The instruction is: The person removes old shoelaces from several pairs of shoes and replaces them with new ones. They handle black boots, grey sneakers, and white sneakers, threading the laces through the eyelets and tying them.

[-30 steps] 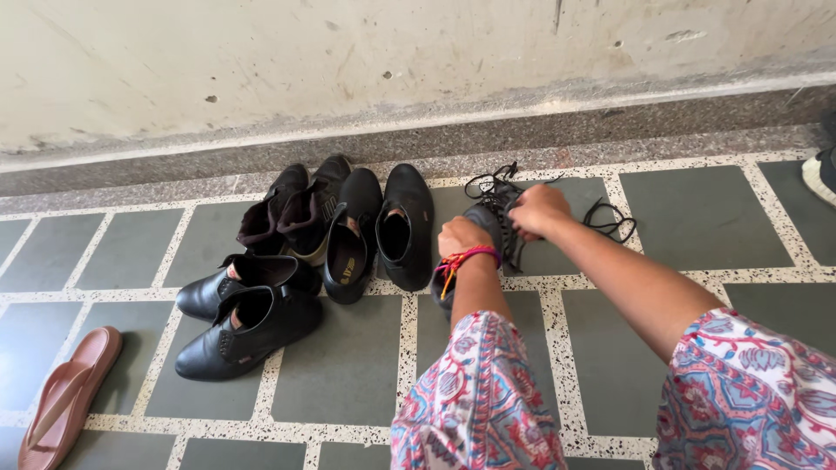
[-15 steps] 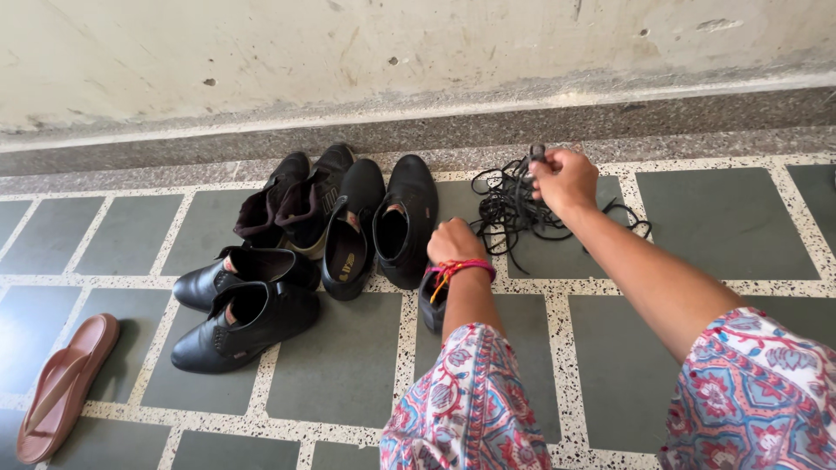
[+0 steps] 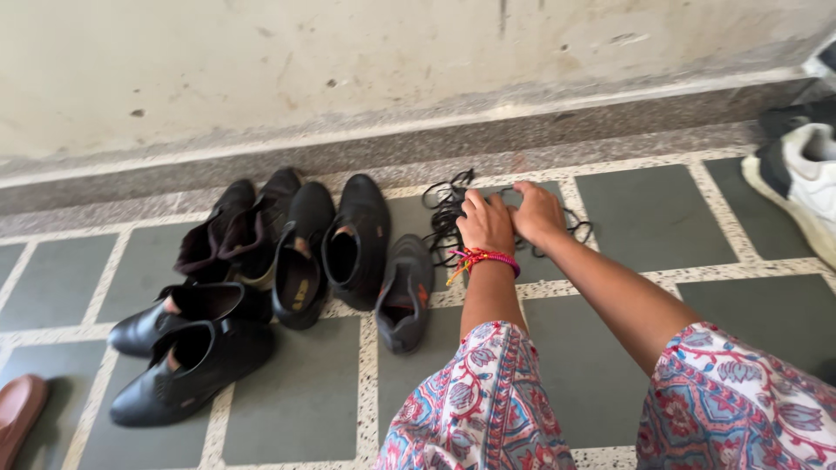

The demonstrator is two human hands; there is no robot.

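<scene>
Both my hands rest on a tangle of black shoelaces (image 3: 448,209) lying on the tiled floor near the wall. My left hand (image 3: 486,223), with a red thread band at the wrist, presses on the laces with fingers bent. My right hand (image 3: 537,211) sits beside it, fingers curled over the same laces. A dark grey shoe (image 3: 402,292) lies just left of my left wrist, apart from both hands. Further left stands a cluster of black shoes (image 3: 300,248) and black boots (image 3: 187,357).
A white and black sneaker (image 3: 805,183) lies at the far right. A brown sandal (image 3: 16,413) pokes in at the bottom left corner. A pale wall with a grey stone skirting (image 3: 392,144) runs along the back. My patterned sleeves fill the bottom right.
My left hand has let go of the dark grey shoe and moved up onto the laces beside my right hand. The shoe now lies on the floor.
</scene>
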